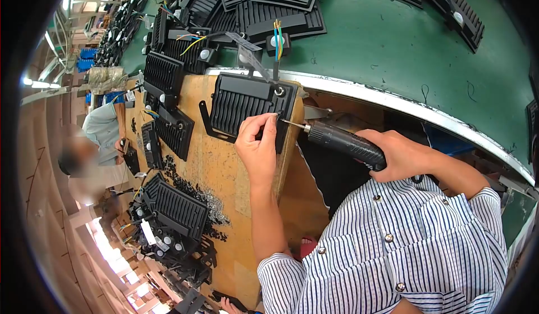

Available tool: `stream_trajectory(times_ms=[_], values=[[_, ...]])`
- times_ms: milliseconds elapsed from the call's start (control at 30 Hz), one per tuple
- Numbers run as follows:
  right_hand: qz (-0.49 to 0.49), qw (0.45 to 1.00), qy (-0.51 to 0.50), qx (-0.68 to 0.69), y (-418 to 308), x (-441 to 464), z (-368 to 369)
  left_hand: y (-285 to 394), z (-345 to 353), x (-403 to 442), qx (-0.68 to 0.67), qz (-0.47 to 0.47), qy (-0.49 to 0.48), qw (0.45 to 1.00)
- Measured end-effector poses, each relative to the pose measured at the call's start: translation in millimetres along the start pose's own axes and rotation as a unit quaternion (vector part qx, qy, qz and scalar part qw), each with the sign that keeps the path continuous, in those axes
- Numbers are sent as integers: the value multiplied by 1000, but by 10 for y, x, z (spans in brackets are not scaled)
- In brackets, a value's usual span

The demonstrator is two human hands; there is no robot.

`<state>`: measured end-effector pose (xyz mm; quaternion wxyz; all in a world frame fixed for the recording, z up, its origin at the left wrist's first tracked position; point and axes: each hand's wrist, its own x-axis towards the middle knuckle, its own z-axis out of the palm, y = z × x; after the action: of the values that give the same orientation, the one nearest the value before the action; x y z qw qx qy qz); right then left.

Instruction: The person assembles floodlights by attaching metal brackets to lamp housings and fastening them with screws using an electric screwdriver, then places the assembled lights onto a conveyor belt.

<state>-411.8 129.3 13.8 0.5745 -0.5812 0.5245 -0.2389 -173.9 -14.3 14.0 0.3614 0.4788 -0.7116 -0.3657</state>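
A black finned lamp housing (241,107) lies on the wooden bench (224,171), with wires standing up from its cable at the top right. My left hand (258,140) has thumb and forefinger pinched at the housing's right edge; what they hold is too small to make out. In my right hand (387,151) is a black electric screwdriver (342,142), its bit pointing left and reaching the spot by my left fingertips. A black bracket (206,120) sticks out at the housing's left side.
More black housings (174,207) are piled at the lower left beside loose black parts and small screws (216,204). Beyond a white metal edge (393,95), the green surface (365,44) bears further housings. A co-worker (92,151) sits at the far left.
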Motion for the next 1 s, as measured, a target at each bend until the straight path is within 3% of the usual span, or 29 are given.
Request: stream_trajectory(times_ms=[200, 300, 400, 433, 533, 567, 600, 667, 867, 900, 1000], values=[[9, 1000, 6, 2, -32, -9, 32, -1, -45, 0, -5, 33, -22, 999], [10, 1000, 7, 3, -44, -16, 45, -8, 40, -54, 95, 168, 15, 981], [6, 1000, 7, 6, -37, -3, 65, -37, 53, -83, 125, 212, 23, 969], [3, 1000, 7, 8, -34, 6, 64, -36, 5, -77, 93, 164, 27, 982], [10, 1000, 5, 14, -33, 25, 64, -109, -219, 61, 149, 120, 193, 962], [11, 1000, 6, 15, -33, 27, 68, -183, -376, 170, 268, 148, 243, 920], [11, 1000, 5, 15, -31, 27, 68, -365, -521, 277, 321, 106, 276, 900], [12, 1000, 6, 14, -38, 25, 61, -765, -706, 445, 196, -33, 259, 945], [19, 1000, -2, -4, -44, -3, 29, -881, -751, 579, 216, 0, 262, 940], [30, 1000, -1, -2, -46, -17, 26, -815, -763, 604, 211, -34, 235, 948], [38, 999, -2, -6, -31, -20, 14, -691, -732, 652, 242, 5, 209, 947]])
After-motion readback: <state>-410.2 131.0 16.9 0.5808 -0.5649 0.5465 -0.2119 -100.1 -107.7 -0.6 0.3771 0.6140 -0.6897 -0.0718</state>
